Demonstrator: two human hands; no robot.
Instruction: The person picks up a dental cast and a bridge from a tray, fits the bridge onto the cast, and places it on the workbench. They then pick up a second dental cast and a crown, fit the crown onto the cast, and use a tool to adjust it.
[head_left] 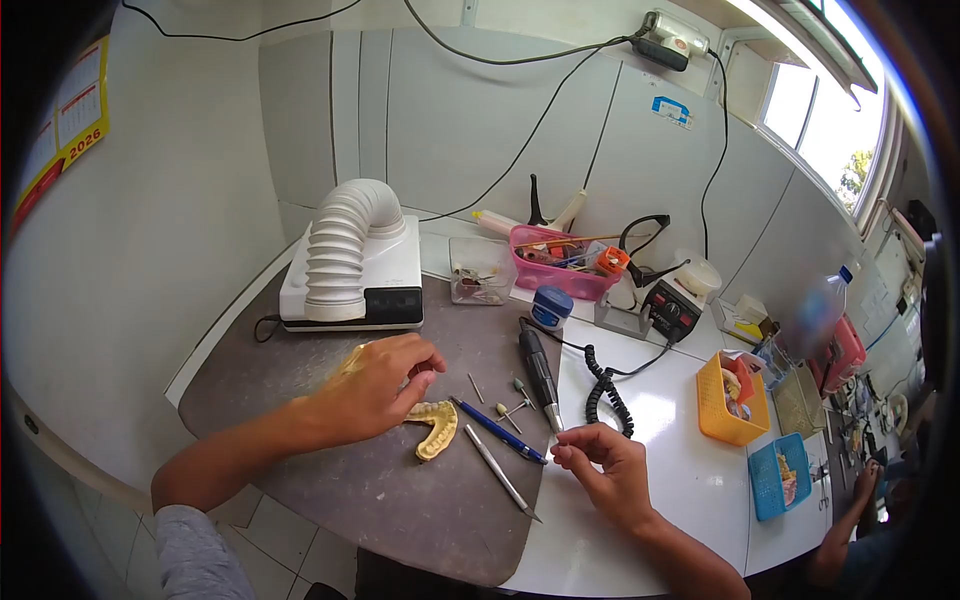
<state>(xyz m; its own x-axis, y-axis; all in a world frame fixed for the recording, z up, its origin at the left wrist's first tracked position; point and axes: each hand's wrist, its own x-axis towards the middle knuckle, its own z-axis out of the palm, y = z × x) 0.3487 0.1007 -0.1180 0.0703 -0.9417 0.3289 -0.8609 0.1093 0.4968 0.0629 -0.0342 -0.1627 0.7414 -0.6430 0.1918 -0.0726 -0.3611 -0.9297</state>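
Note:
My left hand hovers over a yellowish horseshoe-shaped dental cast, its fingers loosely curled and apart, with nothing seen between them. Another pale yellow piece shows partly behind that hand. At the tip of the black and silver handpiece, my right hand is closed in a pinch; what lies between the fingertips is too small to tell. A blue pen and a silver knife lie between the hands. Small burs rest above the pen.
A white machine with a ribbed hose stands at the back left. Behind are a clear box, pink basket, blue jar and control unit. Yellow and blue baskets stand right, near another person's hand.

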